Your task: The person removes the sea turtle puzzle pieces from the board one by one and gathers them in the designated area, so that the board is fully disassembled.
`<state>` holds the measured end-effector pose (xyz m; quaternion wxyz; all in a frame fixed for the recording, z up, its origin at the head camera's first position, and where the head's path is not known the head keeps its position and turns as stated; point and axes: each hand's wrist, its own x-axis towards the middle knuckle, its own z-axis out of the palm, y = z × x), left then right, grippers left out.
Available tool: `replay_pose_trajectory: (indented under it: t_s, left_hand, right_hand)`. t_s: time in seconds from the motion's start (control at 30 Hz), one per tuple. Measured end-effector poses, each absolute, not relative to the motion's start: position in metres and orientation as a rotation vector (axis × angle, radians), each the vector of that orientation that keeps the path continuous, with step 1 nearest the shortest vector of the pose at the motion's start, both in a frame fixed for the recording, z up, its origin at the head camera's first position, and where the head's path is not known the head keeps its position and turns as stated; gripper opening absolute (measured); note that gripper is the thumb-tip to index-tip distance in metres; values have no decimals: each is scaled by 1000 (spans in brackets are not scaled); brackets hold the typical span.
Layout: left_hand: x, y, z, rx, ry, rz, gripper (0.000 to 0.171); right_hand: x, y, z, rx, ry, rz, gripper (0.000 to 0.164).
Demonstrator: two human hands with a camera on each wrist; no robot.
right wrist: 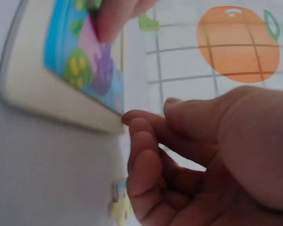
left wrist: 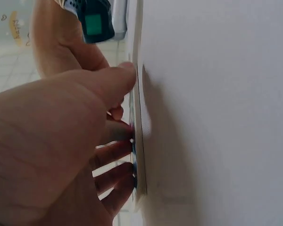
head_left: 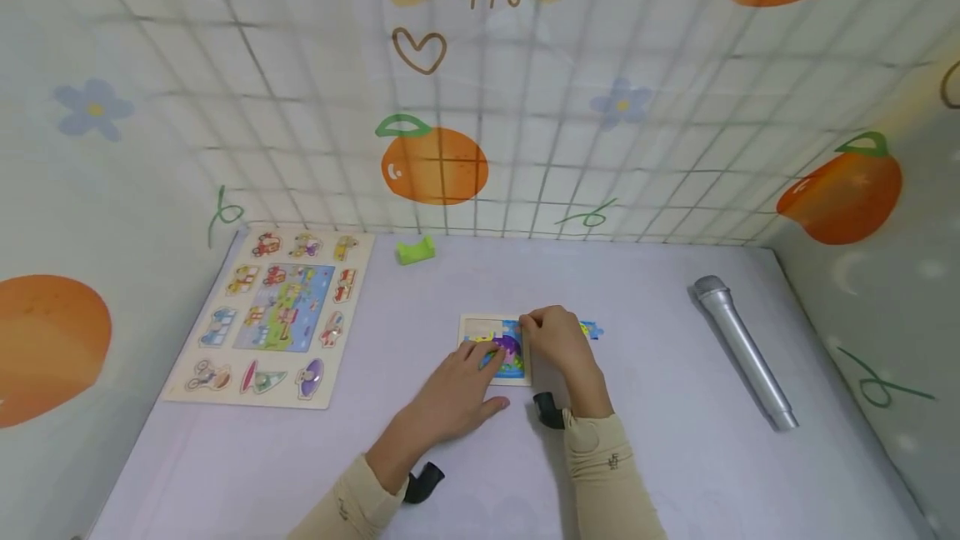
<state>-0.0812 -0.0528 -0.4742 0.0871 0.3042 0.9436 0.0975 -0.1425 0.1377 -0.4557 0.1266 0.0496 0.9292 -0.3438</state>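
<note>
A small wooden jigsaw tray (head_left: 517, 382) lies on the table, with colourful jigsaw pieces (head_left: 513, 369) in it and bare wood in its upper left part. My left hand (head_left: 459, 390) lies over the tray from the lower left, fingers extended and fingertips on the picture; the left wrist view shows its thumb (left wrist: 120, 80) at the tray's edge. At the upper right corner is my right hand (head_left: 558, 336), fingers curled. In the right wrist view its index fingertip (right wrist: 127, 117) meets the tray's edge. Some loose blue and yellow jigsaw pieces (head_left: 592, 330) lie partly hidden behind this hand.
A large wooden picture puzzle board (head_left: 322, 394) lies at the left. A bright green block (head_left: 416, 251) sits near the back wall. To the right lies a silver microphone (head_left: 746, 352). Black curved pieces (head_left: 425, 483) protrude by the wrists. Printed fabric walls enclose the table.
</note>
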Motion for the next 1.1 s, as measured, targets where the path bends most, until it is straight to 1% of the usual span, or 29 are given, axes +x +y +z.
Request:
replay_pose_trajectory:
  t_s: [0.13, 0.33, 0.77, 0.93, 1.1]
  left_hand:
    - [-86, -53, -477, 911, 2812, 314, 71]
    - [-89, -47, -480, 916, 2829, 288, 68]
    - [-87, -48, -478, 885, 2833, 284, 67]
    - [-86, -49, -478, 863, 2832, 302, 67]
    - [-85, -50, -477, 883, 2837, 306, 66]
  right_hand:
    - [-142, 138, -452, 131, 2624, -1067, 33]
    - [-140, 142, -450, 198, 2521, -1209, 37]
    - [-142, 145, -459, 261, 2364, -1439, 33]
    - [-143, 141, -461, 247, 2367, -1431, 31]
    - [-141, 132, -461, 136, 2530, -1226, 27]
